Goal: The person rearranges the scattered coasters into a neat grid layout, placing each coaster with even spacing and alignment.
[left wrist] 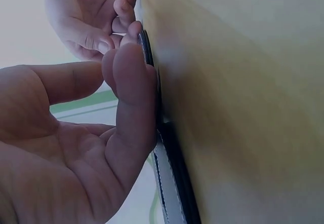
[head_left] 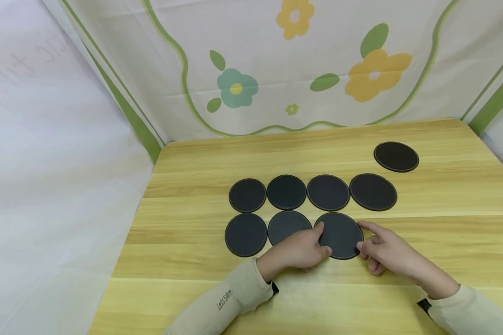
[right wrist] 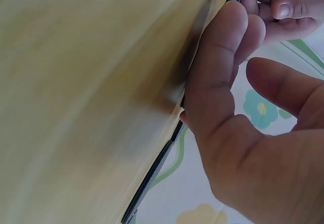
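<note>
A round black coaster (head_left: 343, 235) with a thin stitched rim lies flat on the wooden table at the right end of the front row. My left hand (head_left: 302, 249) touches its left side, index fingertip and thumb spread along the rim. On the opposite side, my right hand (head_left: 387, 253) has its index fingertip and thumb at the right rim. Partly under the left hand's outline is the middle front coaster (head_left: 287, 225); the left front coaster (head_left: 246, 235) lies beside it. In the left wrist view, coaster edges (left wrist: 174, 176) appear side-on beyond the fingers.
Behind the front row, several matching coasters (head_left: 287, 192) form a second row, nearly touching. Another coaster (head_left: 396, 157) lies apart at the back right of the table (head_left: 184, 186). A flower-printed white cloth (head_left: 268, 51) hangs along the table's back edge, and a white cloth hangs at left.
</note>
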The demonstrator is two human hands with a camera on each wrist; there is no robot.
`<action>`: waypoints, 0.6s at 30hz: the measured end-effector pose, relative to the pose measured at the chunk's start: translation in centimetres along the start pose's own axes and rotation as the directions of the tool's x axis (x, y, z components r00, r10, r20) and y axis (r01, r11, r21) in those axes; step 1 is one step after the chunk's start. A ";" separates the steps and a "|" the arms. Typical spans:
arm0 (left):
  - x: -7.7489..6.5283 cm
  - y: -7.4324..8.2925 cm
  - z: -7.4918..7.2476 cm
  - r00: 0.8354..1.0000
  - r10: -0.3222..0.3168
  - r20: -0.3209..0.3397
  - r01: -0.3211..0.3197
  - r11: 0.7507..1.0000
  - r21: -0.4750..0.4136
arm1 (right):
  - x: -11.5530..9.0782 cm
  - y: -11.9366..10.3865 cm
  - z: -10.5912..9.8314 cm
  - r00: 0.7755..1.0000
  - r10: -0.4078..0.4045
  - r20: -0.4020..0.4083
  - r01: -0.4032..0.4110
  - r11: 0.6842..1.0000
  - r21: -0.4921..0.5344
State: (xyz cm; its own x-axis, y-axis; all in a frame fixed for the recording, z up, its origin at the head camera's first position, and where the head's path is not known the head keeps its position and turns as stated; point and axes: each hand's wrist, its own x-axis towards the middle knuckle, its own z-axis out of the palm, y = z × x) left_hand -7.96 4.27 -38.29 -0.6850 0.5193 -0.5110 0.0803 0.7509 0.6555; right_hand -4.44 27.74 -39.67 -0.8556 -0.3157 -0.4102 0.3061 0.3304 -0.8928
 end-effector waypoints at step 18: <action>1.0 0.9 -0.5 0.998 0.058 -0.028 -0.055 0.994 0.093 | 0.2 -0.4 -0.8 0.997 -0.070 -0.018 0.068 0.993 -0.092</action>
State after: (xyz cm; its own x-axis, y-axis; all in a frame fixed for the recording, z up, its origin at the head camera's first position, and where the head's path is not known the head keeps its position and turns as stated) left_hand -8.92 5.25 -37.92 -0.6992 0.5500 -0.4567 0.1847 0.7561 0.6279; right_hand -5.02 28.25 -39.24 -0.8823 -0.3222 -0.3431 0.2072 0.3885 -0.8978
